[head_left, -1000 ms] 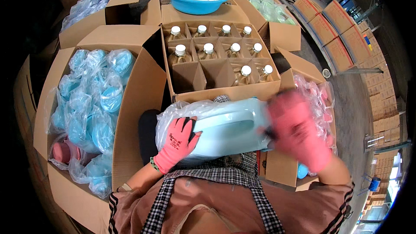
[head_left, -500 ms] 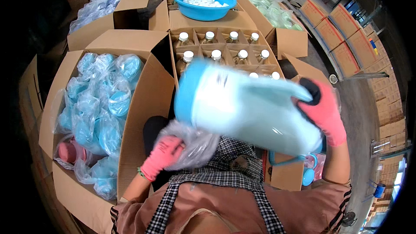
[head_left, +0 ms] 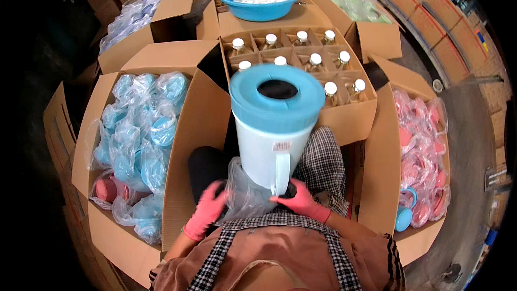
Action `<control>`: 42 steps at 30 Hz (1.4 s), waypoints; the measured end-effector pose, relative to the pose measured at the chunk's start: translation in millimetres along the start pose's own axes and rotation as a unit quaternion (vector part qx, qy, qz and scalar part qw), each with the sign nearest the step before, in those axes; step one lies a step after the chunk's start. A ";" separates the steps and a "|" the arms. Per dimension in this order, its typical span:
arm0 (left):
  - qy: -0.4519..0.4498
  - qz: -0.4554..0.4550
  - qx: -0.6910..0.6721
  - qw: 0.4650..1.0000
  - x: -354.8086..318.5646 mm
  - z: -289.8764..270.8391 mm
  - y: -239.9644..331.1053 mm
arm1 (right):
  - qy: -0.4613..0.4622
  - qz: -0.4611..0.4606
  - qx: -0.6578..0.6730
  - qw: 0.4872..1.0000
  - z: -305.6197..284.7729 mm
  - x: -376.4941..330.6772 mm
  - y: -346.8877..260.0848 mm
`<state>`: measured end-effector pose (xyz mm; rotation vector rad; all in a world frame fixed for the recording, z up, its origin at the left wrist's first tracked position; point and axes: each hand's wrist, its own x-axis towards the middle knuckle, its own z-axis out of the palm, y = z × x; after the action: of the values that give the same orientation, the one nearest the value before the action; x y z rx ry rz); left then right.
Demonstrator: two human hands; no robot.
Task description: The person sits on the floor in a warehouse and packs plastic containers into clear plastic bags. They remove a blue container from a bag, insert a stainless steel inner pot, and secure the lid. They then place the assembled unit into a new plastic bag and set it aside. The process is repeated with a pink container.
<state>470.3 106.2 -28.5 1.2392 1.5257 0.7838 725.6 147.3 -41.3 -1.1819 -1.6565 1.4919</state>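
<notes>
A pale blue plastic pitcher (head_left: 261, 151) stands upright in front of me, its base at my lap. A darker blue lid (head_left: 242, 89) with a dark round opening tops it, and its handle (head_left: 281, 172) faces me. A clear plastic bag (head_left: 242, 194) lies bunched round the pitcher's lower end. My left hand (head_left: 209, 211), in a pink glove, grips the bag's edge left of the pitcher. My right hand (head_left: 304, 203), gloved alike, is closed at the bag's edge just below the handle; its fingertips are partly hidden.
At left, an open carton (head_left: 196, 134) holds bagged blue pitchers and a pink one. Another carton (head_left: 377, 178) at right holds bagged pink items. Ahead, a divided carton (head_left: 350, 119) holds white-capped bottles. Behind it sits a blue basin (head_left: 258, 12) of small white pieces.
The pitcher has gone from lying tilted in my right hand to standing upright over the bag. My right hand has moved from its base down to the bag's edge.
</notes>
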 end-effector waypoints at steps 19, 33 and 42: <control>-0.172 -0.041 -0.071 0.982 59.2 37.0 -34.8 | -0.102 0.041 -0.058 0.992 -10.7 13.4 -32.9; 0.001 -0.018 0.168 0.986 32.4 13.3 80.1 | -0.141 -0.003 -0.109 0.984 10.5 24.5 2.9; 0.168 0.273 -0.036 0.946 141.2 25.5 106.0 | 0.314 -0.040 0.001 0.949 -47.5 150.6 -39.2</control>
<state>529.1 267.7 19.2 1.5559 1.4035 1.4627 696.4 304.8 -12.8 -1.3854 -1.2413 0.9223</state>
